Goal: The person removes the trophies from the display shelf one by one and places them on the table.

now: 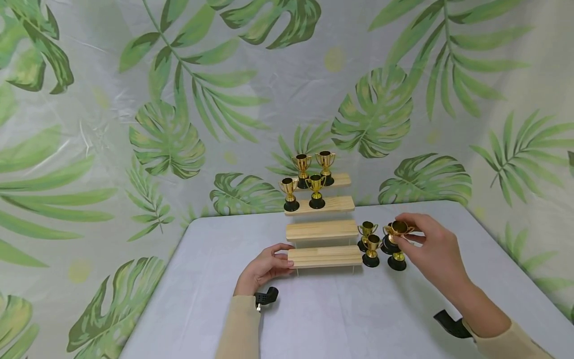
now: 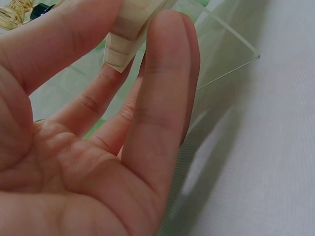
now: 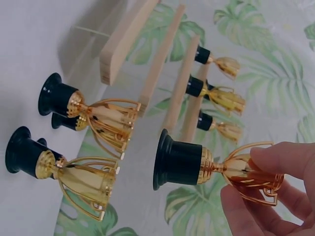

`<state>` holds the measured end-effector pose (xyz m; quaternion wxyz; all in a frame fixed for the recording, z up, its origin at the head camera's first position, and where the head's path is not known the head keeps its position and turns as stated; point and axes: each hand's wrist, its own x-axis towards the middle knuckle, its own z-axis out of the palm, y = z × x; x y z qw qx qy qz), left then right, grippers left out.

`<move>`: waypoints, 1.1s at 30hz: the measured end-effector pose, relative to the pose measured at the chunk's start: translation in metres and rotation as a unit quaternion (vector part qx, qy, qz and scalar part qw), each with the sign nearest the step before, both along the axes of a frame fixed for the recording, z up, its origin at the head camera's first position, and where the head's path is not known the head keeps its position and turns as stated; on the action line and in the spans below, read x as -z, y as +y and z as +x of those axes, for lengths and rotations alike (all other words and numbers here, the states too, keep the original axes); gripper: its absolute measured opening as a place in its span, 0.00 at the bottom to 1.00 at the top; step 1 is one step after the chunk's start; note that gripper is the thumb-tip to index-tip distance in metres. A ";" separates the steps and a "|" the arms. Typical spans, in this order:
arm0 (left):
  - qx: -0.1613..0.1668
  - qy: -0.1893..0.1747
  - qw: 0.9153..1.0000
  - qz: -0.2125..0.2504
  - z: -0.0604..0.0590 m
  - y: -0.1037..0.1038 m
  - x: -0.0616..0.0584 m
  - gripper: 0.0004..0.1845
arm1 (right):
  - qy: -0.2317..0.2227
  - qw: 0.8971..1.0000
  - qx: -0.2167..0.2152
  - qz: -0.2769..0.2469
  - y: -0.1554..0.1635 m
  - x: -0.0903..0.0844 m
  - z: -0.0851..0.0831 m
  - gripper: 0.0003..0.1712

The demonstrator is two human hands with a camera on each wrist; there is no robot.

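Observation:
A four-step wooden stand [image 1: 322,230] sits at the back middle of the white table [image 1: 341,314]. Two gold trophies with black bases [image 1: 314,167] stand on its top step and two more [image 1: 303,192] on the second; the lower two steps are bare. My left hand [image 1: 284,259] grips the left end of the bottom step [image 2: 123,44], thumb on one side and fingers on the other. Just right of the stand, my right hand [image 1: 410,234] pinches the cup of a trophy [image 3: 211,164], lifted above the loose trophies [image 1: 371,249] on the table.
A leaf-print cloth [image 1: 179,99] hangs behind and on both sides of the table. A clear plastic panel [image 2: 221,54] supports the stand's bottom step. Black wrist mounts [image 1: 266,296] show at both sleeves.

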<state>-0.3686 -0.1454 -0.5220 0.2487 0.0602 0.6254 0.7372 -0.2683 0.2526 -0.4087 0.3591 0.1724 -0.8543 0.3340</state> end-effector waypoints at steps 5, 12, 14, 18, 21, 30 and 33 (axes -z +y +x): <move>0.000 -0.001 1.000 0.000 -0.001 0.000 0.001 0.32 | -0.006 1.000 -0.002 0.002 0.000 0.005 0.004 0.30; -0.001 -0.005 1.000 -0.002 -0.001 0.000 0.002 0.32 | -0.019 1.000 -0.007 -0.004 -0.001 0.013 0.009 0.30; -0.002 -0.004 1.000 -0.003 -0.001 0.000 0.002 0.32 | -0.023 1.000 -0.008 -0.005 -0.002 0.015 0.010 0.30; -0.004 -0.002 1.000 -0.005 -0.001 0.000 0.002 0.32 | -0.031 0.999 -0.009 -0.001 -0.003 0.020 0.011 0.30; -0.003 -0.003 1.000 -0.005 -0.002 -0.001 0.002 0.32 | -0.037 0.999 -0.009 0.000 -0.003 0.025 0.010 0.31; -0.002 -0.005 1.000 0.000 0.000 0.000 0.000 0.31 | -0.066 0.998 -0.014 -0.010 -0.003 0.041 0.006 0.30; -0.005 -0.007 1.000 0.001 -0.001 0.000 0.000 0.31 | -0.077 0.997 -0.018 -0.016 -0.003 0.046 0.005 0.31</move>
